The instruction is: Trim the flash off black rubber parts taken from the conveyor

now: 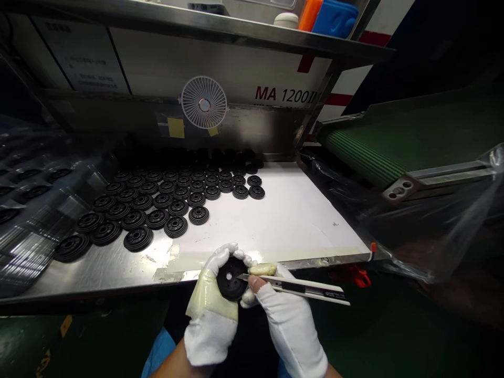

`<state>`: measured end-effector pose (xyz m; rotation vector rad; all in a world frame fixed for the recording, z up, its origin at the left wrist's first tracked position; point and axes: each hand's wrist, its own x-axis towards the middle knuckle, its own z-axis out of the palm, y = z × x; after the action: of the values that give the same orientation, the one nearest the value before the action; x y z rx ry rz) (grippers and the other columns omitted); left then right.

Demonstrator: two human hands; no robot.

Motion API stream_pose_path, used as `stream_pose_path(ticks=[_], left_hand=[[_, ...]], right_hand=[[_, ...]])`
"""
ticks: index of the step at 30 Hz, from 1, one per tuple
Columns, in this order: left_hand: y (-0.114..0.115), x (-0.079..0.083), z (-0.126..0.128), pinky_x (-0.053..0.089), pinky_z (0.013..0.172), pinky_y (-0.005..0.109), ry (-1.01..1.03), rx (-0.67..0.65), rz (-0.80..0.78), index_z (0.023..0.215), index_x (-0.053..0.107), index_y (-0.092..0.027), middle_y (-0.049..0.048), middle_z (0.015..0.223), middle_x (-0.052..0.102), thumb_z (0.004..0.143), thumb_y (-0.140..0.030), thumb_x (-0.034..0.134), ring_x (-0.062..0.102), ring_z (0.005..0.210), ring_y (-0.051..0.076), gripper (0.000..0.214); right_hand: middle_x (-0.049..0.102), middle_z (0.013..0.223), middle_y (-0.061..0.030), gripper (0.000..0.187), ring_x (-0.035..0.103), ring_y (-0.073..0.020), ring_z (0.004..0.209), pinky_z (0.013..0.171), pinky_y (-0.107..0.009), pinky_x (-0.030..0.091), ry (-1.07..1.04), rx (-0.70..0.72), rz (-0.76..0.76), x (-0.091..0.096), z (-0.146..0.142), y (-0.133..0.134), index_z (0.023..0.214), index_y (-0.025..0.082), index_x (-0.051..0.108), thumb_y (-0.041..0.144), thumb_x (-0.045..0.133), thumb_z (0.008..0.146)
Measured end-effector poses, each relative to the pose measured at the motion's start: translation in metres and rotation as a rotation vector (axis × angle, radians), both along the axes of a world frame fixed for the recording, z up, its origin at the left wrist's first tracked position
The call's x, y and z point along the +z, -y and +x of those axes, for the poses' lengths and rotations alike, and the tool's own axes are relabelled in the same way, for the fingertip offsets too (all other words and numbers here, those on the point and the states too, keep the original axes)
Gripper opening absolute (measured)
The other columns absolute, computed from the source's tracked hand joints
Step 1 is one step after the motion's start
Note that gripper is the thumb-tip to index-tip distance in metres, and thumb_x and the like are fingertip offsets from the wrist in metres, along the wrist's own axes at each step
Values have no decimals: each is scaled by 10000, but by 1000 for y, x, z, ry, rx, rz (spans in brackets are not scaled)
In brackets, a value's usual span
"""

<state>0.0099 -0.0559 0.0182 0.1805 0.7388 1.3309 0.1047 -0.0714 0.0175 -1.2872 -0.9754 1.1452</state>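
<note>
In front of the table's near edge, my gloved left hand (212, 294) is closed around a round black plastic disc (231, 286) with a small hole in its middle. My right hand (281, 299), also in a white glove with a thumb tip bare, grips a white utility knife (307, 290). The knife's blade lies over the right part of the disc, close to the centre hole; whether it touches the surface I cannot tell. Yellowish tape wraps the left glove's thumb side and one right finger. Several similar black discs (176, 227) lie in rows on the table.
Stacked clear plastic trays (51, 210) stand at the left. A white fan (203, 102) is mounted at the back, under a metal shelf (197, 23). A green conveyor belt (394, 136) with plastic sheeting (441, 226) is at the right. White paper (275, 226) covers part of the tabletop.
</note>
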Motion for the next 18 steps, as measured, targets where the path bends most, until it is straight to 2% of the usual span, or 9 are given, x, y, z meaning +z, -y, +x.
stream_pose_path(ticks=[3,8,11,14,18], left_hand=[[2,-4,0,438,443,201,-36,20,42,1008,559,-227,44,963,618,616,-79,630,597,737,167,425],[2,-5,1,451,457,211,-25,33,40,980,573,-206,39,904,623,642,-104,622,602,734,171,356],[1,-4,1,447,456,200,-25,49,31,969,574,-208,28,908,622,618,-85,629,601,718,155,376],[0,-4,1,435,434,201,-30,21,15,966,573,-199,27,898,621,623,-109,628,598,679,144,359],[0,-6,2,443,447,204,-77,48,55,984,566,-203,26,919,616,606,-107,639,602,703,149,397]], right_hand=[[611,628,33,92,572,-119,567,602,-230,495,-9,3,4,1,-1,0,721,201,596,275,632,762],[636,658,19,113,581,-131,612,699,-256,488,-15,19,-49,-1,3,-1,685,184,616,273,668,731],[624,618,20,166,585,-136,594,686,-263,489,-31,39,-84,-4,3,-1,654,176,604,306,663,738],[607,588,31,159,575,-128,564,667,-258,492,-35,22,-59,-5,2,-1,657,180,588,294,656,745],[632,654,27,115,588,-124,620,721,-251,488,-8,0,-30,-5,2,0,701,183,609,278,658,745]])
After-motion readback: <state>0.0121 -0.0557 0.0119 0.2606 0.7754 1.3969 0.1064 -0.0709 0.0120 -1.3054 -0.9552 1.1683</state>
